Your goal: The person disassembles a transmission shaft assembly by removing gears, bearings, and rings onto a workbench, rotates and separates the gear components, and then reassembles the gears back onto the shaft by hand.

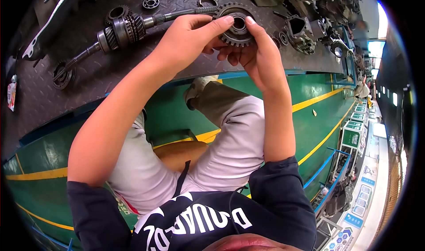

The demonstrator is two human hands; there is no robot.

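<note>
Arms: both bare forearms are stretched forward from dark sleeves [99, 215], above pale trousers [234, 138], and are brought together at the bench edge.
Left hand [190, 40]: it is turned inward, its thumb laid across the gear's upper face; its fingers are mostly hidden.
Right hand [264, 56]: it is held upright from the wrist, thumb tip set by the centre ring, fingers curled beneath.
Grip: the toothed gear [239, 29] is pinched by both hands, thumbs above and fingers below, closed to its thickness.
Gear position: it is held over the near part of the metal bench [133, 58], its face turned up.
Shaft [128, 28]: it is laid on the bench left of the gear; contact cannot be told.
Beyond: a bearing [151, 0] and metal housings [299, 33] are spread about.
</note>
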